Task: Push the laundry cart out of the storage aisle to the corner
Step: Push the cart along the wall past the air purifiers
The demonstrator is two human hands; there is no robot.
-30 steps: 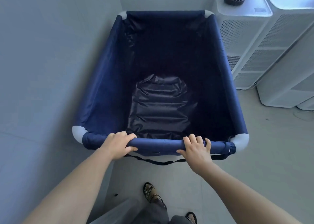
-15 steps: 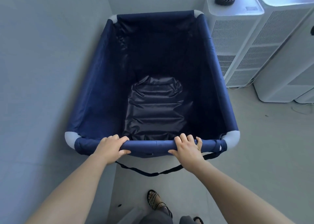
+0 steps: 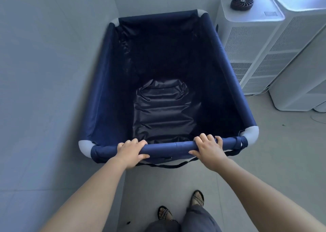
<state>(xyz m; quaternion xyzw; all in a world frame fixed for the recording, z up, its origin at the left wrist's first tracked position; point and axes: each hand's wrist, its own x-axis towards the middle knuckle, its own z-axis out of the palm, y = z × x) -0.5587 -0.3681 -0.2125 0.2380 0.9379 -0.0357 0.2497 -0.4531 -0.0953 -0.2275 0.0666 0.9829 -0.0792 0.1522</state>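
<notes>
- Near rail (image 3: 169,146) of laundry cart (image 3: 109,83) was gripped by left hand (image 3: 131,150) & right hand (image 3: 208,148), fingers wrapped over.
- Cart judged light, soft-sided; only rail stiff enough for pushing.

Navy fabric laundry cart (image 3: 112,83), grey corner caps, open-topped, beside wall
</notes>
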